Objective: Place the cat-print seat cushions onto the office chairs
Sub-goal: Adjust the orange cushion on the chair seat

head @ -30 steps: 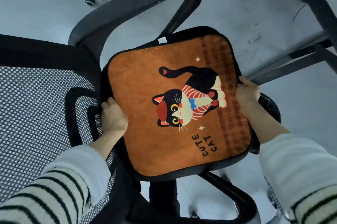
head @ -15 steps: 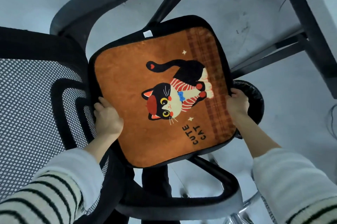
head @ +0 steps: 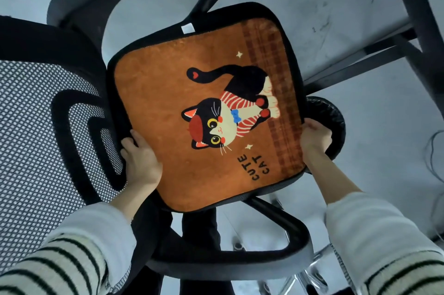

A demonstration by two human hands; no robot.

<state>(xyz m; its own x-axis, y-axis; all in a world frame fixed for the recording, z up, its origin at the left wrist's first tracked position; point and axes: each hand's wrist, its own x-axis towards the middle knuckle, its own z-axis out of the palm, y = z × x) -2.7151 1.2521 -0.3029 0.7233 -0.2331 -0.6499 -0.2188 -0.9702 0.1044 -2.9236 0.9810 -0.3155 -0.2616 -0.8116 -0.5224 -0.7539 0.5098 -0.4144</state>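
An orange cat-print cushion [head: 168,107] with a black border and the words CUTE CAT lies flat on the seat of a black office chair [head: 72,37]. My left hand [head: 140,162] grips the cushion's edge beside the mesh backrest [head: 31,141], its fingertips tucked into the gap there. My right hand [head: 313,138] grips the opposite edge at the front of the seat, fingers curled under it. The seat itself is almost wholly hidden beneath the cushion.
The chair's two black armrests [head: 240,261] loop out on the near and far sides of the seat. A round black bin [head: 332,117] sits on the grey floor just past my right hand. Dark desk legs [head: 413,21] run along the upper right, with loose cables [head: 434,150] at the right edge.
The cushion has slid slightly toward the backrest and settled square on the seat. Both hands stayed on its two edges, and my view drifted a little over the chair.
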